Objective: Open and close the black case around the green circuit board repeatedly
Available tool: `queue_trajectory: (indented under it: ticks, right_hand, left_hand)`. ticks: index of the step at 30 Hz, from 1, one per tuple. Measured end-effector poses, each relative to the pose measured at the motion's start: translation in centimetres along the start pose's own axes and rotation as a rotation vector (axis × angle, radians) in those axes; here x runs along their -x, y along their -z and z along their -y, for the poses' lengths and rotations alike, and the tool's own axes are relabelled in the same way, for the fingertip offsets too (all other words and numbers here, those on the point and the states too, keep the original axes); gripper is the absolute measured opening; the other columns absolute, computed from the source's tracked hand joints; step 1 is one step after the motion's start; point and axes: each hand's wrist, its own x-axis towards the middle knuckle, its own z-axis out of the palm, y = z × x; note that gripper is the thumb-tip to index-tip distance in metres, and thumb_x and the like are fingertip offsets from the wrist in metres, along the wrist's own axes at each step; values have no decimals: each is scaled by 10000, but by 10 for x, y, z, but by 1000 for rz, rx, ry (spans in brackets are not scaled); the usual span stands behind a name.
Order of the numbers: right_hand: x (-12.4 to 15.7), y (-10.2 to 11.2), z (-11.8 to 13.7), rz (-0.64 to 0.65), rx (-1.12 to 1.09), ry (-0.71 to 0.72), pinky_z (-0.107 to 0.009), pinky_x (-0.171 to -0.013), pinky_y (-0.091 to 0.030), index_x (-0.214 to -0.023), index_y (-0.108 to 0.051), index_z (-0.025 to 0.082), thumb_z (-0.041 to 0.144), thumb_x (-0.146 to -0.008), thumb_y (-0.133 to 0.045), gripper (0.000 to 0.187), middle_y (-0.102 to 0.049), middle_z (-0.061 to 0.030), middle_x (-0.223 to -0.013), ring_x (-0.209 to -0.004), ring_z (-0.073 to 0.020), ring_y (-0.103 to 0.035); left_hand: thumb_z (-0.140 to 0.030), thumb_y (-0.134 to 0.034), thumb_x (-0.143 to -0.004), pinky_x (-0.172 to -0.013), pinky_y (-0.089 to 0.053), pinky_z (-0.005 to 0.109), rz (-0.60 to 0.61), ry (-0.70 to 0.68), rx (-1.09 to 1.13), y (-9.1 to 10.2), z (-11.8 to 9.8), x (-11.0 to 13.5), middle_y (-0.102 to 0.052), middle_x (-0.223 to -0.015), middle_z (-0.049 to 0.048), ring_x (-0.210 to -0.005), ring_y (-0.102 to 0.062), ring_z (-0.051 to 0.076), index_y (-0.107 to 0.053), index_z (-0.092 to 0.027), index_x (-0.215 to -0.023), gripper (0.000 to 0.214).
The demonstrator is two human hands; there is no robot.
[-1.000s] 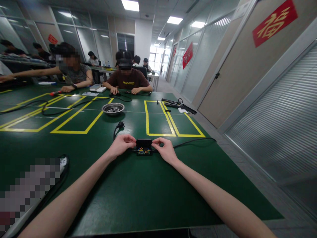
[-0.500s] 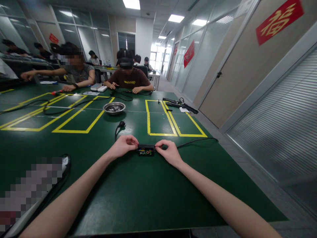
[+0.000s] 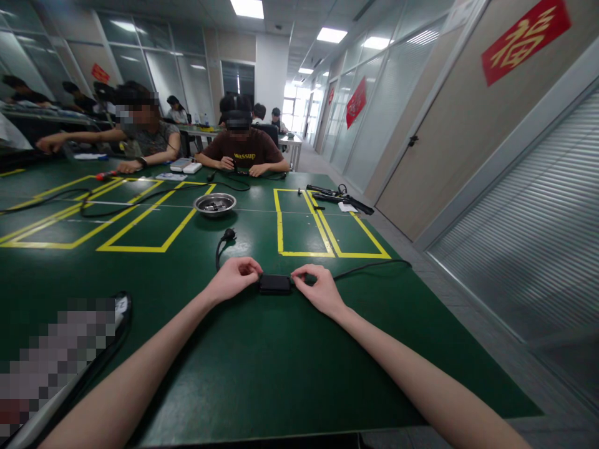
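A small black power adapter case (image 3: 275,285) lies on the green table in front of me, its lid down over the inside. My left hand (image 3: 236,276) pinches at the case's left end with thumb and forefinger. At the right end, my right hand (image 3: 319,285) holds on in a similar pinch. A black plug (image 3: 229,235) on a short cord lies just beyond my left hand. Another black cord (image 3: 374,267) runs off to the right from behind my right hand. The exact fingertip contact is too small to make out.
A metal bowl (image 3: 214,204) with small metal parts stands farther up the table. Black tools (image 3: 339,198) lie at the back right near yellow tape outlines (image 3: 306,254). A pixelated object (image 3: 56,355) lies at left. Two people (image 3: 243,146) sit across the table.
The case's lid has come down; the circuit parts visible inside before are now covered. Both my hands stay at the two ends, nearly unmoved.
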Motion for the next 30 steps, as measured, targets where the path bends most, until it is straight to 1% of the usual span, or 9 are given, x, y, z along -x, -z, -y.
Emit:
queue_trajectory:
  ticks: [4,7,10,13,16,19,21,25,30]
  right_hand:
    - [-1,-5,3,55,62,67,-414,-877,-453,-1014,-757,222,275,-868,-691,169,-767,-70,-993,-842,-223,-671]
    - [-2,-8,2,122,105,96,-429,-900,-449,-963,-764,223,331,-854,-741,155,-757,-86,-1042,-959,-257,-665]
    - [-2,-7,1,162,86,101,-402,-862,-472,-921,-754,220,360,-839,-766,163,-753,-74,-989,-915,-242,-665]
    - [1,-1,4,188,77,118,-361,-797,-492,-954,-733,223,380,-792,-808,238,-734,-55,-933,-852,-225,-654]
    - [5,2,9,223,70,130,-331,-754,-498,-989,-703,226,370,-759,-832,301,-709,-45,-938,-843,-215,-647]
    - [7,2,10,253,79,114,-314,-721,-489,-1042,-684,219,341,-747,-838,355,-696,-34,-928,-812,-204,-642]
    - [7,0,9,254,117,110,-308,-705,-475,-1046,-696,218,339,-731,-851,372,-695,-33,-906,-796,-203,-636]
    - [5,0,8,248,192,141,-299,-653,-431,-910,-729,217,361,-707,-878,290,-668,-25,-805,-734,-195,-597]
    - [6,3,12,248,257,219,-335,-703,-444,-936,-748,199,349,-777,-827,232,-690,-56,-826,-776,-219,-606]
  left_hand:
    - [-385,-543,-890,-745,-496,310,-121,-131,-251,-13,-2,2,-708,-826,46,-790,-641,205,-705,-186,-824,265]
    - [-400,-491,-956,-827,-479,330,-81,-252,-463,-22,-5,4,-688,-889,68,-882,-614,226,-723,-198,-831,332]
    - [-383,-450,-993,-845,-473,323,-25,-304,-568,-26,-7,6,-674,-933,74,-914,-599,224,-726,-203,-895,344]
    - [-457,-497,-979,-766,-462,298,7,-290,-614,-27,-10,8,-676,-934,59,-875,-607,217,-706,-212,-914,329]
    - [-547,-618,-905,-652,-405,277,49,-240,-648,-26,-11,9,-668,-832,32,-759,-608,208,-666,-214,-847,341]
    - [-564,-672,-872,-605,-354,275,80,-215,-693,-27,-10,9,-646,-771,11,-694,-599,207,-608,-212,-820,361]
    - [-574,-681,-867,-608,-349,273,83,-241,-710,-28,-8,8,-635,-778,2,-691,-596,205,-577,-215,-832,374]
    - [-629,-690,-840,-635,-367,281,76,-339,-750,-31,-7,8,-619,-813,10,-730,-595,215,-554,-214,-846,436]
    - [-586,-550,-957,-677,-395,293,45,-388,-757,-36,-12,9,-630,-805,32,-751,-594,215,-587,-204,-837,402]
